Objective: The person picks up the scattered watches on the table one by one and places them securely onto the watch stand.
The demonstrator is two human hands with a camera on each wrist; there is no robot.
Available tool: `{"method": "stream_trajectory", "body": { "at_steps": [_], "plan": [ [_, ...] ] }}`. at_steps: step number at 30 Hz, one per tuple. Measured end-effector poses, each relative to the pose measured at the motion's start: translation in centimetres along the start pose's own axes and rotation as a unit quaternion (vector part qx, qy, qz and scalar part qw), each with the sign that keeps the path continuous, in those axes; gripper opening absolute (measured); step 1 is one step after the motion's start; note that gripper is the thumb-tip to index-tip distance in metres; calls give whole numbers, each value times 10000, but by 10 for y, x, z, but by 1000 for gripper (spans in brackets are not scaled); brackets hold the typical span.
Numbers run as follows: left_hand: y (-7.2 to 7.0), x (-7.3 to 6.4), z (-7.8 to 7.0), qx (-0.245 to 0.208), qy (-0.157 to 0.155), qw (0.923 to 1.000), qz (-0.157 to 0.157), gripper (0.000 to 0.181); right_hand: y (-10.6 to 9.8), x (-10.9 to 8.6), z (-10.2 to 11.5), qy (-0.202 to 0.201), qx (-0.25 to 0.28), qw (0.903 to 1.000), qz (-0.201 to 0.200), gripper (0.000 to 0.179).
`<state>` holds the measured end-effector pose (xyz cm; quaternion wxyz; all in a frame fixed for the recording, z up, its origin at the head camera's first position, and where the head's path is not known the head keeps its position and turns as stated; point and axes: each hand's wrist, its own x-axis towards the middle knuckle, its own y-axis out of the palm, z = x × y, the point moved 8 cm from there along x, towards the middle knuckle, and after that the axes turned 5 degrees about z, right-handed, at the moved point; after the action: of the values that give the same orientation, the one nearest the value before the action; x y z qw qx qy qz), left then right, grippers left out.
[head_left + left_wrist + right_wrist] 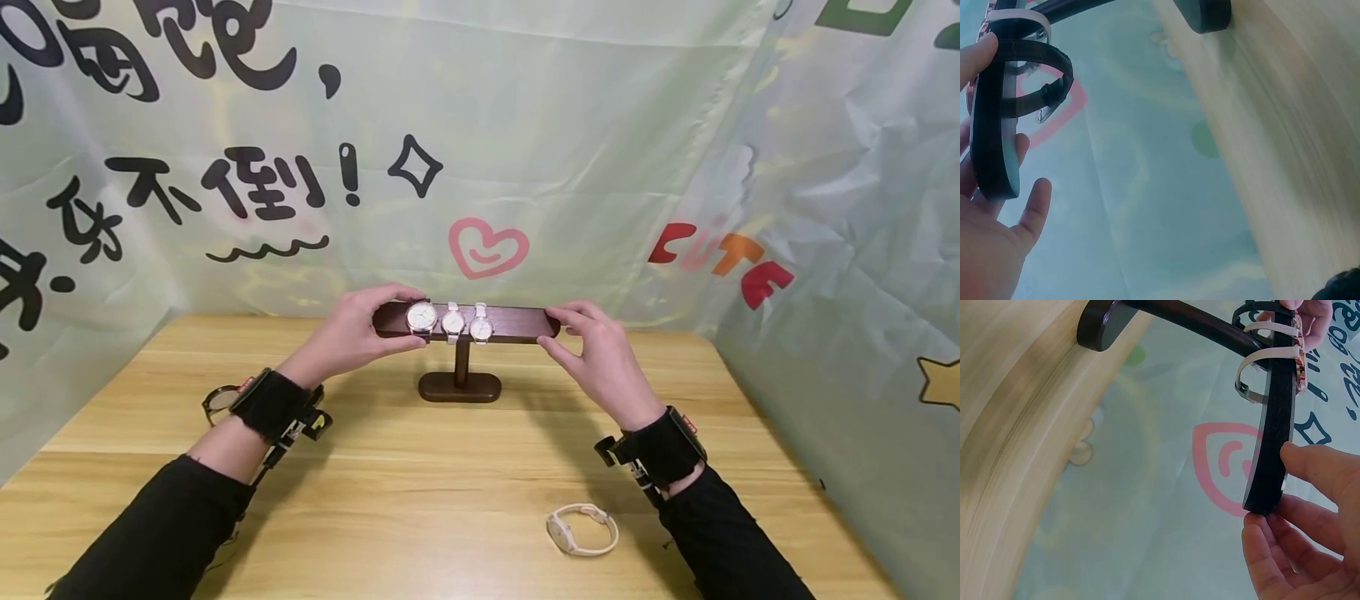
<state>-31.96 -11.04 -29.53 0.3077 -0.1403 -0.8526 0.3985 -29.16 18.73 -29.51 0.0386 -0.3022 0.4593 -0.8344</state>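
Note:
A dark wooden watch stand (521, 322) rises on a post from its oval base (459, 386) on the table. Its bar carries a larger watch (422, 316) at the left, with a dark strap (1032, 50). Beside that sit two smaller watches, one near the middle (452, 322) and one to its right (481, 329), on pale straps. My left hand (352, 329) grips the bar's left end, thumb along the lower edge beside the larger watch. At the right end my right hand (603, 358) pinches the bar between thumb and fingers.
A pale-strapped watch (558, 533) lies on the wooden table (420, 500) near the right forearm. Partly behind the left wrist is a round, dark-rimmed item (206, 406). A printed cloth (585, 167) hangs close behind the stand.

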Motion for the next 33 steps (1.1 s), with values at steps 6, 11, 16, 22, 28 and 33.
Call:
{"method": "stream_trajectory", "body": {
  "at_steps": [6,11,16,22,28,33],
  "plan": [
    [2,1,-3,-4,93,9999,-61,59,0,1,0,-7,-1,10000,27,43],
    [3,1,-2,0,79,9999,-102,59,0,1,1,6,-23,10000,37,44],
    [4,3,-4,-30,98,9999,-47,59,0,1,1,3,-37,10000,14,44],
    [5,3,-5,-133,96,9999,2,58,1,1,1,-8,-29,10000,-2,44],
    [5,3,-5,-64,55,10000,4,59,0,1,2,-30,-32,10000,-15,44],
    [7,4,-5,-68,63,9999,39,60,0,0,1,-5,-32,10000,-9,43]
  ]
}}
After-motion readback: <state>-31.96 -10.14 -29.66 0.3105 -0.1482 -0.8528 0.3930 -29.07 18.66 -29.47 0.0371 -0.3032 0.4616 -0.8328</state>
